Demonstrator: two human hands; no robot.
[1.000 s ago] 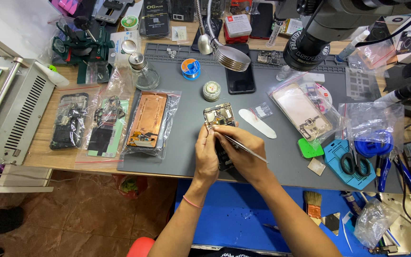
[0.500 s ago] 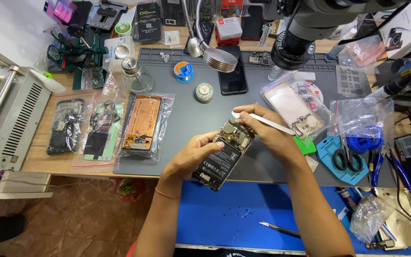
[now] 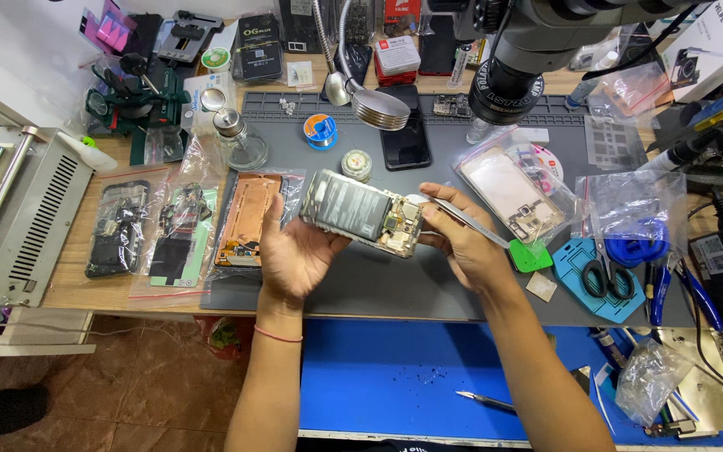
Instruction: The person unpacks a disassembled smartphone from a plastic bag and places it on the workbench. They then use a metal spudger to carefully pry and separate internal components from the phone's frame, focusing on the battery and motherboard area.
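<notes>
Fingers of the left hand are spreading half open, palm up, cradling the left end of the opened phone from below. Phone is hovering above the grey mat, tilted, its exposed board end pointing right. Fingers of the right hand are curling closed, pinching the phone's right end and gripping a pair of metal tweezers, which are angling out to the right toward a green pick.

Left of the hands, bagged phone parts and an orange-backed frame in a bag are lying on the surface. Behind the phone, a solder spool, a small round tin and a dark phone are sitting on the mat. Far right, scissors are resting on a blue tray. Loose blade is lying on the blue sheet near the body.
</notes>
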